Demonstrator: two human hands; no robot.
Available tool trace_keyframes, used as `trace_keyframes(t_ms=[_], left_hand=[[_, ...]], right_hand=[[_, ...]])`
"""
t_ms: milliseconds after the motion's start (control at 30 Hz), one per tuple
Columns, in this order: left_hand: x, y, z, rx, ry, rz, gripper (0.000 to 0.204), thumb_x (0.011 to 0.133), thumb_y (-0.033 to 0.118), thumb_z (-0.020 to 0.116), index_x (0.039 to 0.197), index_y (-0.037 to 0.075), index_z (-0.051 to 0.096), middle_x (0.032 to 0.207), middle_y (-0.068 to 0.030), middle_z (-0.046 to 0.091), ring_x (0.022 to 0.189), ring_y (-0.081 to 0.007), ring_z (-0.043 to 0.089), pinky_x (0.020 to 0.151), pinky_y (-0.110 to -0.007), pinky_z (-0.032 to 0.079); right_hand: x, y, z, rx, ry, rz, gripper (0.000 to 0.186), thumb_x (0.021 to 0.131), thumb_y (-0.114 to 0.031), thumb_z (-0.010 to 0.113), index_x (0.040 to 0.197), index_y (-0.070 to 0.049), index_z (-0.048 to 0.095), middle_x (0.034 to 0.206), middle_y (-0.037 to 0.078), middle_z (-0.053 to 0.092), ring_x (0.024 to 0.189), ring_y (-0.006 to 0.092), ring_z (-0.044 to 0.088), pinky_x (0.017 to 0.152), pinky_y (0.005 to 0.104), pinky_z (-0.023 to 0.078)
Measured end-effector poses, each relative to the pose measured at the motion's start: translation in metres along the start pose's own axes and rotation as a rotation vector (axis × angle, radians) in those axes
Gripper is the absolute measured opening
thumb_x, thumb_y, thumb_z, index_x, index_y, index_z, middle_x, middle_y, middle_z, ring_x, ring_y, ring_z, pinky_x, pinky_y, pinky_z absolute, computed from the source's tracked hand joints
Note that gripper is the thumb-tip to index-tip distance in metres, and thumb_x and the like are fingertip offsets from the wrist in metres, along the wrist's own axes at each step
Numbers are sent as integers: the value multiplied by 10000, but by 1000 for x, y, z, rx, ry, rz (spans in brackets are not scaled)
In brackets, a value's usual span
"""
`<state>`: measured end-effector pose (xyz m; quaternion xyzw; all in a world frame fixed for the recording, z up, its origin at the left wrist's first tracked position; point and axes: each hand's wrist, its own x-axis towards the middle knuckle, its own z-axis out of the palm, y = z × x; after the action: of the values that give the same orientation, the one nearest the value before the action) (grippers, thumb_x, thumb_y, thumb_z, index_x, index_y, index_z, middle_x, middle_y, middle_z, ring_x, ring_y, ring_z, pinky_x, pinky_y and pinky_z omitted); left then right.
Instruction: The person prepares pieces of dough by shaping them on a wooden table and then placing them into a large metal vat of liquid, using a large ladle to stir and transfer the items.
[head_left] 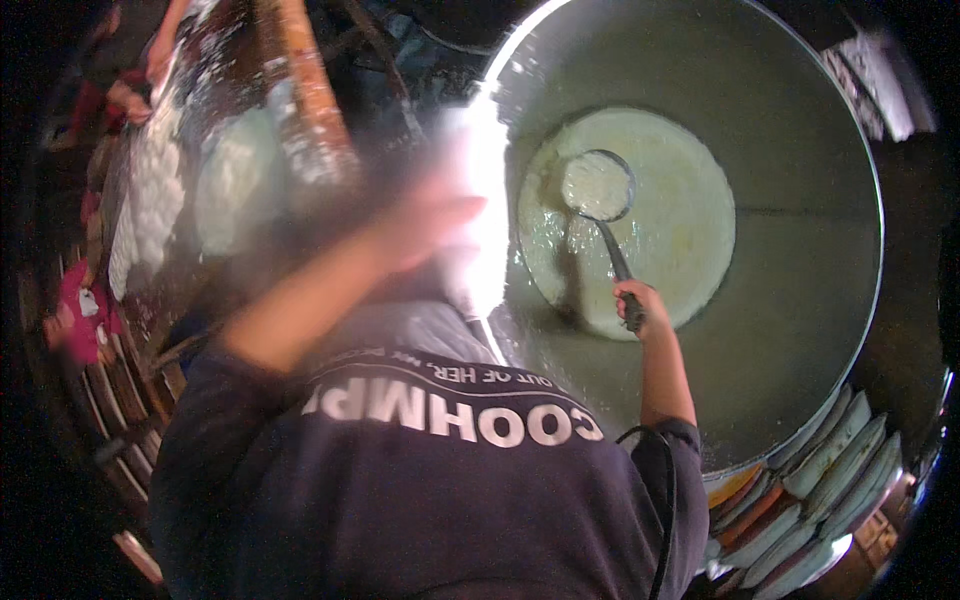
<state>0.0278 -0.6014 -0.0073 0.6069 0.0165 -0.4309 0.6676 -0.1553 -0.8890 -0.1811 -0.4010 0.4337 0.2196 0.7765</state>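
My right hand point(642, 303) is closed round the dark handle of a ladle point(617, 255), reaching over a large round metal vat point(800, 250). The ladle's round bowl is filled with a lumpy white mass point(597, 187). Beneath it, a pale whitish liquid point(690, 210) covers the round bottom of the vat. My left hand point(435, 222) is smeared by motion beside a bright white, overexposed thing point(482, 210) at the vat's left rim. I cannot make out what that thing is, nor whether the hand holds it.
At the far left another person's hands point(135, 100) are near white heaps point(150, 190) on a dark wet surface. A whitish, wet-looking patch point(240, 165) lies beside an orange-brown beam point(312, 90). Several grey, slab-like pieces point(840, 470) are stacked by the vat's lower right side.
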Motion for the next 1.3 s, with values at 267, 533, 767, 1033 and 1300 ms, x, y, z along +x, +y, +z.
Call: trace_keyframes(t_ms=[267,533,767,1033,1300], left_hand=[[-49,101,12,-262,-518,369,757,738,46,598,1313,122,111,1160,-92,409,1023,-166,439,846,-317,399],[-175,114,-205,-425,-245,409,485,727,129,569,1173,51,395,1015,-89,536,921,-189,541,817,-342,439],[-227,52,-451,-210,179,249,497,692,92,525,1170,46,398,1042,-103,530,907,-197,546,775,-348,463],[-214,74,-499,353,136,105,733,690,-48,486,1317,138,153,1172,-145,393,879,-186,505,732,-376,467],[-209,84,-492,481,321,80,554,723,42,471,1235,165,296,936,-12,507,708,-120,512,537,-329,475]], right_hand=[[-120,-113,106,-462,272,-332,159,723,-193,534,729,-39,495,612,81,519,395,109,448,327,217,360],[-278,-127,248,-310,97,-419,444,750,-237,444,1012,120,420,670,126,536,389,161,488,319,244,408],[-282,-89,422,-95,-408,-123,611,728,-251,422,1161,147,255,657,105,489,335,143,464,234,217,359],[-248,-50,531,-658,-432,-181,516,707,-203,478,1108,105,379,681,104,529,427,151,502,322,224,382],[-214,-28,502,-850,-159,-740,479,658,-202,508,1051,70,475,686,68,528,504,94,473,441,202,376]])
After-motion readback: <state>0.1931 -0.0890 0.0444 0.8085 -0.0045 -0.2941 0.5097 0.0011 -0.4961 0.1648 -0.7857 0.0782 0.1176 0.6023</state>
